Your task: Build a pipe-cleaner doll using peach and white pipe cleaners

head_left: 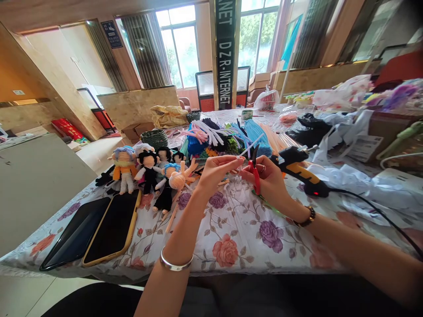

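Observation:
My left hand (218, 171) is closed in a pinch on a thin whitish pipe cleaner (254, 144), which slants up to the right from the fingertips. My right hand (269, 178) is wrapped round red-handled pliers (256, 178), their dark jaws pointing up. Its thumb and finger are also close to the whitish strand below my left fingertips; whether they pinch it I cannot tell. Both hands are raised over the flowered tablecloth (228, 229). Just beyond them lies a pile of coloured pipe cleaners, with a light blue bundle (257, 134) nearest the strand's tip.
Several small dolls (148, 169) sit left of my hands, behind two phones (110, 229). A black and yellow glue gun (299, 171), its red light lit, lies at right with its cable (373, 207) trailing. White fabric (366, 185) and a cardboard box (385, 134) are farther right.

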Demonstrator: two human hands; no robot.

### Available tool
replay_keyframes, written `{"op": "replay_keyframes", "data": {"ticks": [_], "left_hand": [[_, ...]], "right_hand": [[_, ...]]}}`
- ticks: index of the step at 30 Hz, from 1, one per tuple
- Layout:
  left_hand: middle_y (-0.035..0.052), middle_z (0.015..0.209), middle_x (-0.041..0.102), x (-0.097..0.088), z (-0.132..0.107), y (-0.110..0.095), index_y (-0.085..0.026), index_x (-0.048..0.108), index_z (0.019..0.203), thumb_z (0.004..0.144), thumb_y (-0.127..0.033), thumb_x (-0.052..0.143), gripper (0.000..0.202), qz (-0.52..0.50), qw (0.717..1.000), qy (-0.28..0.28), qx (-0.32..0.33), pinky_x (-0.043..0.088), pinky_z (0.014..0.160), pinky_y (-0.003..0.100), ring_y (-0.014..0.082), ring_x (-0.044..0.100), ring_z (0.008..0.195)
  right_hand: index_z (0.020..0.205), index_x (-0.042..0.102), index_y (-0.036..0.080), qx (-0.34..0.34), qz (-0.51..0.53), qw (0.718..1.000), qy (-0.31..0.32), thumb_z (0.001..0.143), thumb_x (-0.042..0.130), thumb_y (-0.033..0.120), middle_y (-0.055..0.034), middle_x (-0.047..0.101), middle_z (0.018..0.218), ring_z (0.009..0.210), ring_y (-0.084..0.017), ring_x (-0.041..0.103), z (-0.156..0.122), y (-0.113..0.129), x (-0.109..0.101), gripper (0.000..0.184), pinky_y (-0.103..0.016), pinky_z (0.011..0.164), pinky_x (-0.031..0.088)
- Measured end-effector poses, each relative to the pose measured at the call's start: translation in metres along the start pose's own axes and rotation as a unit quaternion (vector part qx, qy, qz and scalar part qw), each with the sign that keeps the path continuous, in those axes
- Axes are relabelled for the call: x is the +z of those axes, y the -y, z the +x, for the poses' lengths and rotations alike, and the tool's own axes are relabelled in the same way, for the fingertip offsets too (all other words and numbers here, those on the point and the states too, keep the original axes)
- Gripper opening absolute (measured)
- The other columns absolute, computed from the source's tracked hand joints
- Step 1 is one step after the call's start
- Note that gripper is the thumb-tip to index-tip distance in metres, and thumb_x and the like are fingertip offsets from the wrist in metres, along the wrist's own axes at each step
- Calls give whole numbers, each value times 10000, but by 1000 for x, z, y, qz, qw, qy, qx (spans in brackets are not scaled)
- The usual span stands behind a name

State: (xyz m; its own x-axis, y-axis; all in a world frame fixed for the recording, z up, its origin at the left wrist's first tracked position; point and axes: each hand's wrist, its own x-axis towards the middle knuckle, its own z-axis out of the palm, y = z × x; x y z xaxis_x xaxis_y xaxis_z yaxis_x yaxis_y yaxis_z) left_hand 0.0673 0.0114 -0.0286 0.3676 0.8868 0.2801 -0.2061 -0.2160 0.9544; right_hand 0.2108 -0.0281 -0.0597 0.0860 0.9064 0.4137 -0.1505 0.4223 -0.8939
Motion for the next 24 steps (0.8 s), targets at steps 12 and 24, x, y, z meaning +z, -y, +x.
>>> {"op": "replay_keyframes", "data": {"ticks": [12,24], "left_hand": [[4,914,674,0,6,-3,-192,651,728,697,-323,726,154,-103,988,-70,89,561,740,314,152,639,861],[13,917,642,3,4,-5,-185,643,754,695,-363,716,202,-64,991,-74,96,601,649,298,147,619,840]], "right_hand": [[729,502,199,-24,-194,977,84,645,781,388,36,515,662,578,-98,426,0,-3,-7,347,-250,551,381],[691,498,181,15,-232,961,149,690,729,434,39,454,624,572,-97,374,6,-10,-16,343,-246,512,311]]}}
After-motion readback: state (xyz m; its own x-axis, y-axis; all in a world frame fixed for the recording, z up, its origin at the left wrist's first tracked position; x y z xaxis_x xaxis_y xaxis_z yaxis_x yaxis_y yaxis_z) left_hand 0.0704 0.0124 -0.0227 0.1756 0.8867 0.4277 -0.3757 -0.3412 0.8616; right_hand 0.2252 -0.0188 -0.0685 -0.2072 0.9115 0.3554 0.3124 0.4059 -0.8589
